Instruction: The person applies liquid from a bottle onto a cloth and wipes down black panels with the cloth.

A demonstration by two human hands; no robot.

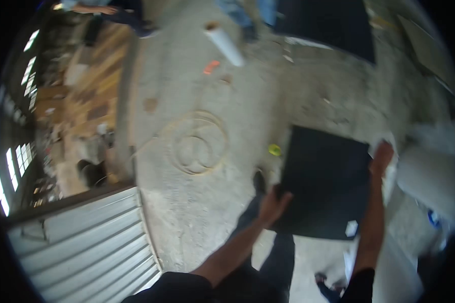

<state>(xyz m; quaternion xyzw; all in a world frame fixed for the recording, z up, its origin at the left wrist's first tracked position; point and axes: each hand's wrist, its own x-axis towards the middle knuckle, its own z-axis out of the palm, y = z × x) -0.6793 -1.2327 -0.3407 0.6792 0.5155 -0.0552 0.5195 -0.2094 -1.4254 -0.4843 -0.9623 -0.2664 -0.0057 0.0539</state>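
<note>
A flat black square panel [326,182] with a small white label [351,228] near one corner is held out in front of my body. My left hand [274,206] is closed on its left edge, thumb over the face. At the opposite edge my right hand [382,157] grips the panel near its upper right corner; motion blurs those fingers. Something whitish shows beside the right hand, too blurred to name. Below the panel are my legs and the concrete floor.
A coiled pale hose [199,144] and a yellow-green roll [274,149] lie on the floor. Farther off are a white roll [225,45], an orange object [211,66] and a large black sheet [324,25] beside a person's legs. Wrapped white rolls [429,174] stand right; a ribbed metal shutter [96,242] left.
</note>
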